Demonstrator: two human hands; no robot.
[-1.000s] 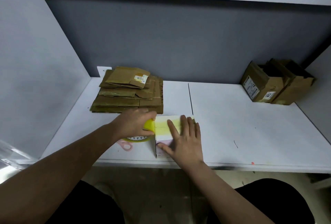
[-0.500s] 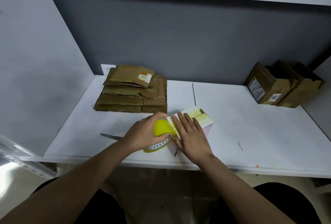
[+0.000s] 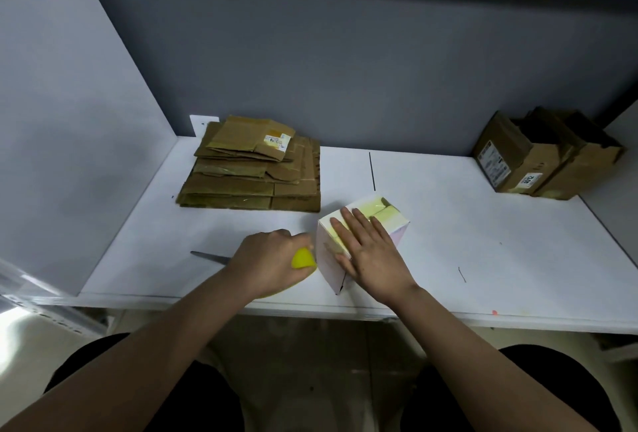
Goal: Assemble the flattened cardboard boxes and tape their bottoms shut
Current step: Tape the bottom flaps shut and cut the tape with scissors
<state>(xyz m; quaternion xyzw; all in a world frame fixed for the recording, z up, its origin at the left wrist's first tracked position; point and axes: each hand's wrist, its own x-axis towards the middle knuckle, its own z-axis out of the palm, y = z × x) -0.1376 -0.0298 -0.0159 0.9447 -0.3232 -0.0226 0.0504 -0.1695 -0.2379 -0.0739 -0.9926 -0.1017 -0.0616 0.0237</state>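
At the near edge of the white table (image 3: 448, 293), two bare forearms are reaching in from below, over dark-clothed knees. Just past that edge, the left hand (image 3: 267, 260) is curling its fingers round a yellow tape dispenser (image 3: 303, 259), gripping it so that only a rounded yellow part is showing beside the knuckles. The dispenser is sitting right against the left face of a small white box (image 3: 362, 241), though whether it is actually touching the cardboard is hard to tell. The right hand (image 3: 369, 255) is lying flat on top of the box, its fingers straight and slightly spread, pressing down on the folded flaps while the thumb is resting along the near left face. Yellowish tape (image 3: 374, 209) is running across the top of the box, partly hidden under those fingers. The box is standing turned at an angle, one corner pointing toward the person, a little left of the table's middle.

Left of the gripping hand, the metal blade of a pair of scissors (image 3: 210, 257) is lying on the table, its handles hidden behind the wrist.

Farther back on the left, a stack of flattened brown cardboard boxes (image 3: 248, 176) is lying near the grey back wall (image 3: 345, 69), the topmost one bearing a white label. Well apart from it, in the far right corner, a cluster of assembled brown boxes (image 3: 542, 155) is leaning together against the wall.
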